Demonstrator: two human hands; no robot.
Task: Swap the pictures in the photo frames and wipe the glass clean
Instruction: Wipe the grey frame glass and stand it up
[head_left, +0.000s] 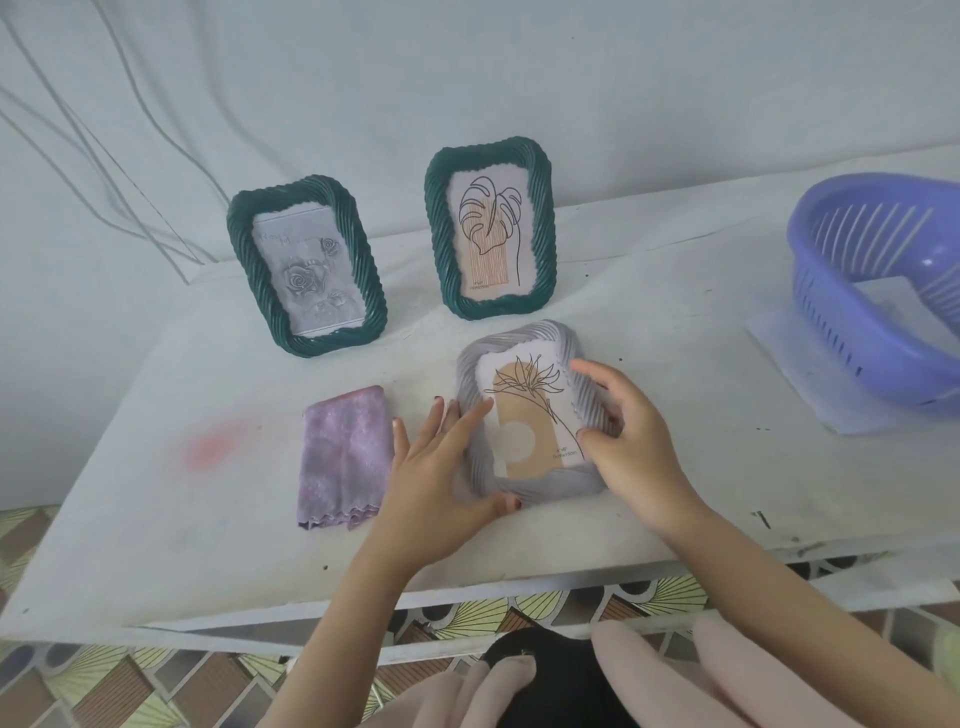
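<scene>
A pale grey rope-pattern photo frame lies flat near the table's front edge, holding a picture of a line-drawn flower on tan shapes. My left hand rests on its left side with straight, spread fingers, the index on the glass and the thumb at the bottom edge. My right hand grips the frame's right edge, thumb on its front. Behind stand two dark green frames: the left one shows grey roses, the right one a leaf drawing. A folded purple cloth lies left of my left hand.
A blue slotted plastic basket sits on a white board at the table's right end. The white table stands against a white wall, with grey cables hanging at the back left. Patterned floor shows below the front edge.
</scene>
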